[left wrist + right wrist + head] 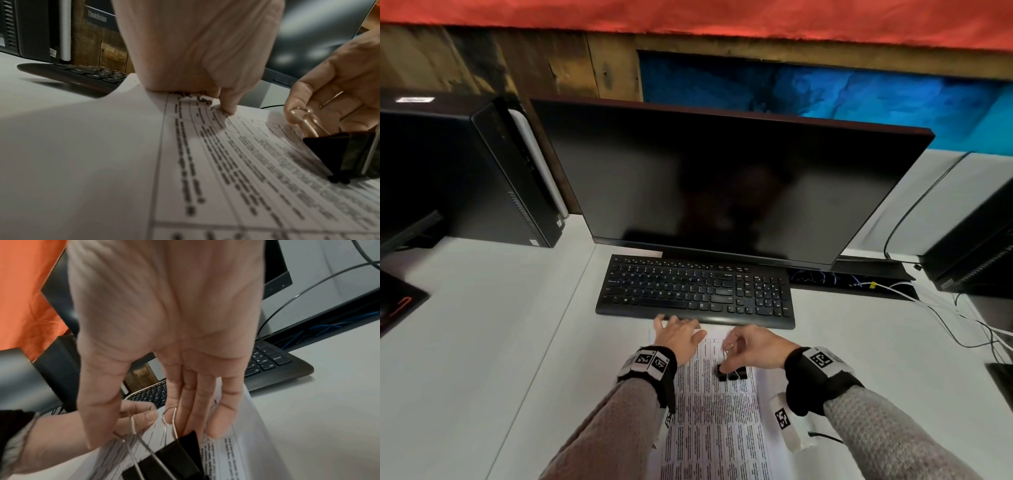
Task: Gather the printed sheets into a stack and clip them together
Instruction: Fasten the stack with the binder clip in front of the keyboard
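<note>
The printed sheets point(717, 421) lie stacked on the white desk, just in front of the keyboard. My left hand point(681, 330) holds their far left corner. Its thumb point(228, 105) bears down on the top sheet point(226, 162), whose far edge curls up under the palm. My right hand point(727, 356) pinches the silver wire handles of a black binder clip point(732, 373). The clip's body point(337, 155) rests on the face of the top sheet, a little back from the far edge. In the right wrist view, thumb and forefinger each press one handle of the clip point(179, 456).
A black keyboard point(695, 291) lies right behind the sheets, under a dark monitor point(722, 185). A black computer tower point(465, 171) stands at the back left. Another tower point(976, 246) and loose cables point(962, 325) are at the right.
</note>
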### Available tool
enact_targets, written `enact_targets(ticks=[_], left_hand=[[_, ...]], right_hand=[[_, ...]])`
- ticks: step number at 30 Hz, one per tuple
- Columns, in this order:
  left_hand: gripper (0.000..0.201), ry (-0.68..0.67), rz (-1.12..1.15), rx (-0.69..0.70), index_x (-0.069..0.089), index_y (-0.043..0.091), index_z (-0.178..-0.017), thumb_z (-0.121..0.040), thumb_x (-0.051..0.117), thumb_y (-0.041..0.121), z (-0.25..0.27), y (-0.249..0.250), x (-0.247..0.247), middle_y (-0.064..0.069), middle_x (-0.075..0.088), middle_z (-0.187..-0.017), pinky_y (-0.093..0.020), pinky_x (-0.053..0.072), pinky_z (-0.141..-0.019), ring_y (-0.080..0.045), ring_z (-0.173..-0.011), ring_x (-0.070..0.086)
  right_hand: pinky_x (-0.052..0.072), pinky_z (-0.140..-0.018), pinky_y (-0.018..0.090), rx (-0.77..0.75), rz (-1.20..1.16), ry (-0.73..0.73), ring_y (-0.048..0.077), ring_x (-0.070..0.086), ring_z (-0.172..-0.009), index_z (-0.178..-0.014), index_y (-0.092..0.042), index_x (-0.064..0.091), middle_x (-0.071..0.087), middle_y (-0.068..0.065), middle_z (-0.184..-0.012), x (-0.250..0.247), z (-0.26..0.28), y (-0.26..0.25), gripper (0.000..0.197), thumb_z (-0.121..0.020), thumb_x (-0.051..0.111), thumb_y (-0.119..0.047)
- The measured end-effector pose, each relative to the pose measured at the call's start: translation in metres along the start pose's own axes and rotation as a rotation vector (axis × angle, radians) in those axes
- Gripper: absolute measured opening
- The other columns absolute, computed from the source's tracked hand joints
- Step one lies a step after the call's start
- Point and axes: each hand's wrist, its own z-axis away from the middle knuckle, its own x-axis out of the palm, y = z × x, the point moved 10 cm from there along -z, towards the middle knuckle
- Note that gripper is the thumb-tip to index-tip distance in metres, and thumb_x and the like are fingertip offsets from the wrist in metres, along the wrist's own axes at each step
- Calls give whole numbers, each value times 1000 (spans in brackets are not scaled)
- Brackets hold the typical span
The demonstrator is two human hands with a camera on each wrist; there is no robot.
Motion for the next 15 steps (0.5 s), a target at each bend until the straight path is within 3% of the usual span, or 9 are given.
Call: enact_targets(ticks=[3, 7, 12, 15], left_hand=[[39, -3, 10, 0, 53, 22, -122, -100, 29, 44, 1, 0, -1, 7, 57, -129, -46, 10, -112, -15, -119, 45], [38, -4, 28, 3, 54, 23, -120, -99, 30, 44, 1, 1, -1, 8, 58, -129, -45, 9, -112, -15, -118, 45], [30, 20, 108, -3, 56, 28, -112, -98, 35, 44, 3, 1, -5, 9, 64, -117, -45, 10, -112, -14, -114, 47], [26, 40, 140, 7, 57, 29, -109, -98, 38, 43, 5, 3, -10, 10, 65, -110, -43, 10, -111, -14, -110, 48]], right_hand=[[46, -75, 25, 11, 13, -2, 10, 61, -82, -111, -17, 62, 67, -5, -91, 0, 0, 4, 62, -62, 82, -48], [51, -81, 30, 18, -8, -7, 11, 63, -75, -108, -13, 64, 69, 2, -94, -1, 0, 10, 59, -64, 81, -50], [49, -75, 24, -96, 100, 99, 8, 58, -76, -108, -17, 66, 66, -2, -94, -8, 3, 2, 59, -69, 70, -62], [49, -73, 22, -210, -25, 266, 7, 57, -77, -105, -17, 65, 64, -3, -89, -35, 7, -14, 39, -80, 67, -47]])
